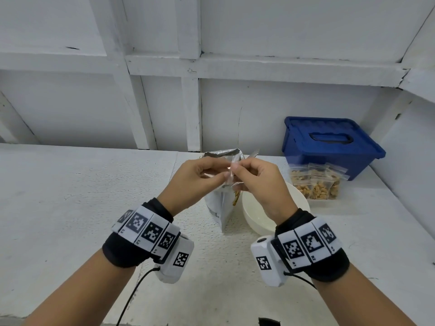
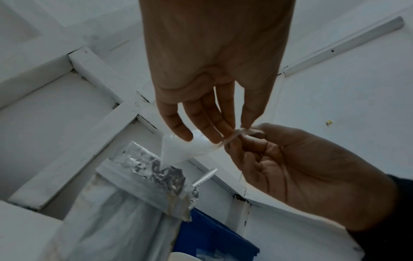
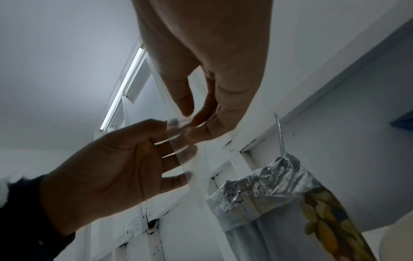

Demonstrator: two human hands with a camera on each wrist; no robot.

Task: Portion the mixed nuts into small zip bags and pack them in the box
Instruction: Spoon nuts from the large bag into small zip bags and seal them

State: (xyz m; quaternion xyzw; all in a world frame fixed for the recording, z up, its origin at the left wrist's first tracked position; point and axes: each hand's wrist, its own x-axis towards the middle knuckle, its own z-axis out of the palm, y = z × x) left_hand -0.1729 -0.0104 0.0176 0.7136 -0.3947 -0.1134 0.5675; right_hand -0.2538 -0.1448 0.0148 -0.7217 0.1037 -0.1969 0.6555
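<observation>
Both hands are raised over the table and meet at a small clear zip bag point(image 1: 232, 169), which looks empty. My left hand point(image 1: 221, 175) pinches its left edge and my right hand point(image 1: 237, 172) pinches its right edge. In the left wrist view the zip bag point(image 2: 192, 146) hangs from my left fingertips point(image 2: 214, 136). In the right wrist view the zip bag point(image 3: 185, 151) is stretched between both hands. Right below stands the opened foil nut bag point(image 1: 220, 208), upright, with a crumpled silver mouth point(image 3: 268, 178). The blue box point(image 1: 329, 144) sits at the back right with its lid on.
Several filled zip bags of nuts point(image 1: 317, 184) lie in front of the blue box. A white bowl point(image 1: 256, 220) sits beneath my right wrist, beside the foil bag. A thin silvery strip point(image 3: 279, 134) sticks up from the foil bag's mouth. The white wall stands close behind.
</observation>
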